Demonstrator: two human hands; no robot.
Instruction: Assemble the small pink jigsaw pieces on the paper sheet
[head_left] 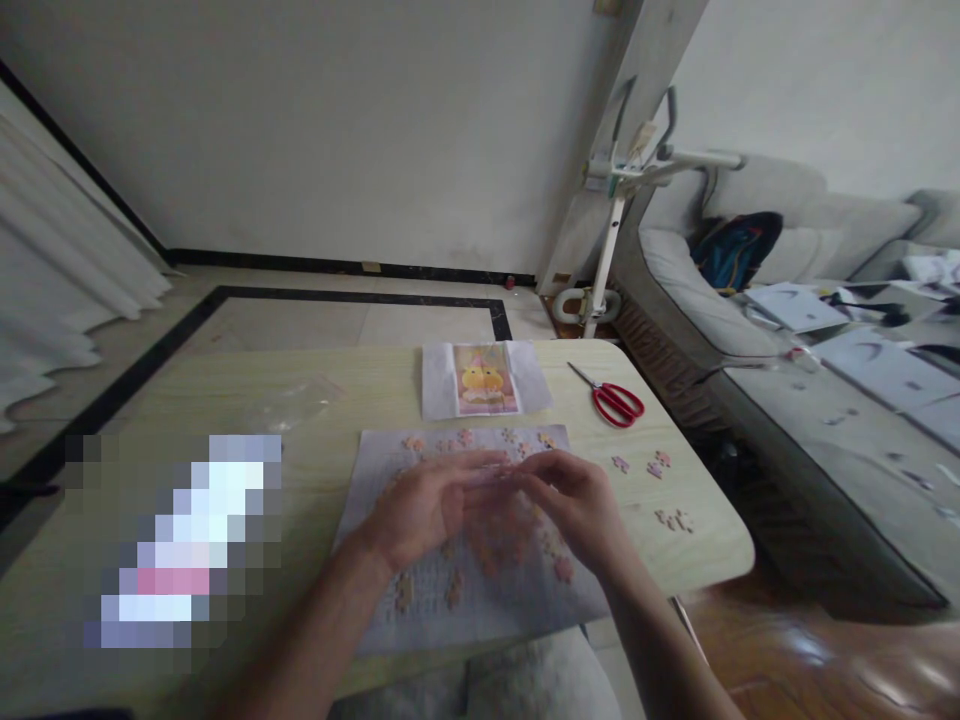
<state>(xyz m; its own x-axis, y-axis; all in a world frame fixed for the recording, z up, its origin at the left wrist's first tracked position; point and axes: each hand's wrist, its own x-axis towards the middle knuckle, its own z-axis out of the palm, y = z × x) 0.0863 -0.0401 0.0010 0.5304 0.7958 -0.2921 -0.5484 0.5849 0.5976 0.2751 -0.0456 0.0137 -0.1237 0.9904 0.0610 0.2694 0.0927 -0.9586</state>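
Observation:
My left hand [420,510] is held over a printed paper sheet [465,632], fingers stretched out towards the right. My right hand [571,495] meets its fingertips, thumb and fingers pinched together; whatever is between them is too blurred to make out. Below both hands is a blurred patch of orange-pink jigsaw pieces [499,540]; whether they are joined is unclear. Loose jigsaw pieces [455,590] lie around it on the sheet. Just beyond the sheet is a creased paper with a picture of a yellow cartoon figure [484,382].
Red-handled scissors [616,403] lie at the table's back right. Several more jigsaw pieces [675,520] rest on the wooden table [360,380] at right. A clear plastic bag [296,402] and a pixelated bright object [199,530] are on the left. A grey sofa [795,430] stands right.

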